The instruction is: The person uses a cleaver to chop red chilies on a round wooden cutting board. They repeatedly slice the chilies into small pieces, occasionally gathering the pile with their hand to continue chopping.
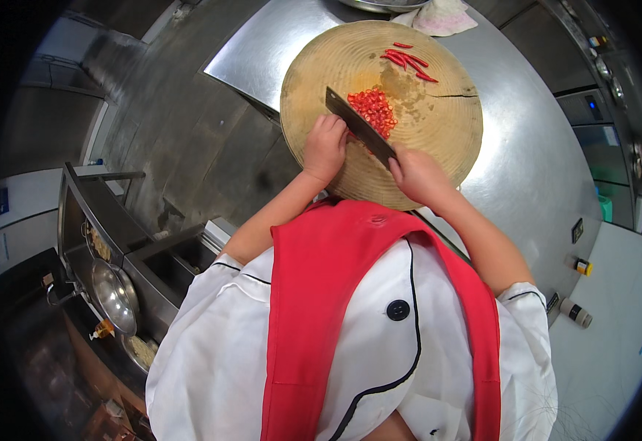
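Observation:
My right hand [421, 175] grips the handle of a dark cleaver [362, 128]. Its blade slants across a round wooden chopping block [321, 71]. Just left of the blade, my left hand [326, 146] rests on the block with curled fingers. A bit of red chilli [351, 134] shows at its fingertips; the rest is hidden by the hand and blade. A heap of chopped red chilli rings [374, 112] lies against the far side of the blade. Several whole red chillies [409, 62] lie towards the block's far edge.
Under the block is a stainless steel table [519, 121]. A cloth [445, 17] and a metal bowl [384, 4] sit beyond it. A crack [453, 96] runs in from the block's right edge. Metal bowls [114, 295] stand by a sink counter at left. Small containers [576, 313] are at right.

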A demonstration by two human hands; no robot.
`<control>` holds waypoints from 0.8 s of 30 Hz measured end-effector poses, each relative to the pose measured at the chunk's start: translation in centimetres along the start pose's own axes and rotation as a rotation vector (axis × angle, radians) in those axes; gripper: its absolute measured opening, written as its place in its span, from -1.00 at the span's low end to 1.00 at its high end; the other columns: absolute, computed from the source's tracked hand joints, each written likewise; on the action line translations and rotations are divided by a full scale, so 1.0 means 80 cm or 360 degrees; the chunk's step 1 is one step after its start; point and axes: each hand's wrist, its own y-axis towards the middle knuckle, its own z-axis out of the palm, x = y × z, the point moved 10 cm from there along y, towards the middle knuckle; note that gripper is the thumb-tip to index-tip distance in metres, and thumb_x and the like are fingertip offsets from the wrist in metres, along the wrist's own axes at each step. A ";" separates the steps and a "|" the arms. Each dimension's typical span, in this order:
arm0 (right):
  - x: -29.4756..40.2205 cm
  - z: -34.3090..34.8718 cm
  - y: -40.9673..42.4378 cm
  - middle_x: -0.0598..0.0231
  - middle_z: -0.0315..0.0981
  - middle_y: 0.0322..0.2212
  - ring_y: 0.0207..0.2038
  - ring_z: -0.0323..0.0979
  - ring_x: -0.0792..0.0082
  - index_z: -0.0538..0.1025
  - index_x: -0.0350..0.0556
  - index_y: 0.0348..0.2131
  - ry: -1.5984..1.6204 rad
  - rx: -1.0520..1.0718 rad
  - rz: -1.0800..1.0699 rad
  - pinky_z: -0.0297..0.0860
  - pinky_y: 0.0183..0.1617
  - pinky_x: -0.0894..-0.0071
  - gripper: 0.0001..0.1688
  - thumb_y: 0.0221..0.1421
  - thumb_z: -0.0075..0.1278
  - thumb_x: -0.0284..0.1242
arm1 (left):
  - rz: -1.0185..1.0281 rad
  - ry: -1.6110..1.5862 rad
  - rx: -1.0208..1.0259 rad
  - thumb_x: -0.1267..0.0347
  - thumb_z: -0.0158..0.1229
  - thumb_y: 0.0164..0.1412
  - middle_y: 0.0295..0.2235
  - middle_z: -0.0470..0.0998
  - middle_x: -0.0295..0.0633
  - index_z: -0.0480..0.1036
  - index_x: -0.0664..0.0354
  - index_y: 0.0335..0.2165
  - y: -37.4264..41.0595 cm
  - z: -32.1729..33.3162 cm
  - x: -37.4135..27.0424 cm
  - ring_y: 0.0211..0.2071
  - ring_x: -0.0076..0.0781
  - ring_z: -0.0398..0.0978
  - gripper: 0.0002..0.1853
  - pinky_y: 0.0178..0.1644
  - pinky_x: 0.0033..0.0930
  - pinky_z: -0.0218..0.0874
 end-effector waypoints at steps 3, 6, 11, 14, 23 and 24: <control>-0.001 0.012 0.009 -0.26 0.52 -0.46 -0.33 0.50 -0.27 0.43 -0.27 -0.27 -0.0011 -0.0094 -0.0018 0.39 -0.20 -0.19 -0.76 0.21 -0.04 -0.39 | 0.0013 0.0018 0.0003 0.57 0.19 0.06 -0.35 0.46 -0.04 0.42 0.30 -0.39 -0.002 0.002 0.001 -0.26 0.05 0.40 -0.89 -0.19 -0.06 0.29; -0.012 0.000 0.017 -0.24 0.52 -0.46 -0.33 0.51 -0.25 0.44 -0.26 -0.22 0.0194 -0.0182 -0.0099 0.40 -0.20 -0.18 -0.75 0.21 -0.04 -0.40 | 0.0011 0.0032 0.0011 0.56 0.18 0.06 -0.34 0.45 -0.09 0.41 0.28 -0.41 0.000 0.001 0.003 -0.24 0.01 0.41 -0.91 -0.18 -0.09 0.31; -0.007 -0.009 0.007 -0.28 0.50 -0.45 -0.30 0.48 -0.28 0.43 -0.29 -0.18 0.0066 -0.0024 -0.0026 0.37 -0.19 -0.15 -0.73 0.23 -0.04 -0.41 | 0.0050 0.0054 -0.0010 0.56 0.17 0.06 -0.35 0.45 -0.09 0.41 0.28 -0.41 -0.001 0.000 0.001 -0.25 -0.01 0.41 -0.91 -0.20 -0.10 0.31; -0.007 -0.013 0.002 -0.24 0.51 -0.46 -0.32 0.50 -0.26 0.44 -0.27 -0.20 0.0008 -0.0017 -0.0057 0.39 -0.20 -0.17 -0.74 0.21 -0.04 -0.41 | 0.0034 0.0021 0.0007 0.57 0.18 0.07 -0.35 0.45 -0.05 0.41 0.30 -0.39 -0.002 0.000 0.000 -0.25 0.04 0.40 -0.90 -0.19 -0.08 0.29; -0.005 0.009 -0.001 -0.28 0.50 -0.46 -0.33 0.48 -0.29 0.43 -0.28 -0.20 0.0017 -0.0021 0.0016 0.37 -0.21 -0.16 -0.74 0.24 -0.04 -0.40 | 0.0014 -0.0003 0.0012 0.57 0.19 0.06 -0.34 0.45 -0.03 0.41 0.31 -0.38 -0.004 0.003 0.001 -0.25 0.06 0.40 -0.88 -0.19 -0.07 0.29; -0.003 0.009 0.005 -0.29 0.50 -0.46 -0.32 0.48 -0.29 0.44 -0.28 -0.19 0.0050 -0.0037 0.0014 0.37 -0.21 -0.16 -0.73 0.24 -0.04 -0.40 | 0.0017 0.0002 0.0013 0.57 0.19 0.06 -0.34 0.45 -0.03 0.41 0.31 -0.38 -0.004 0.001 0.001 -0.25 0.06 0.40 -0.88 -0.19 -0.07 0.29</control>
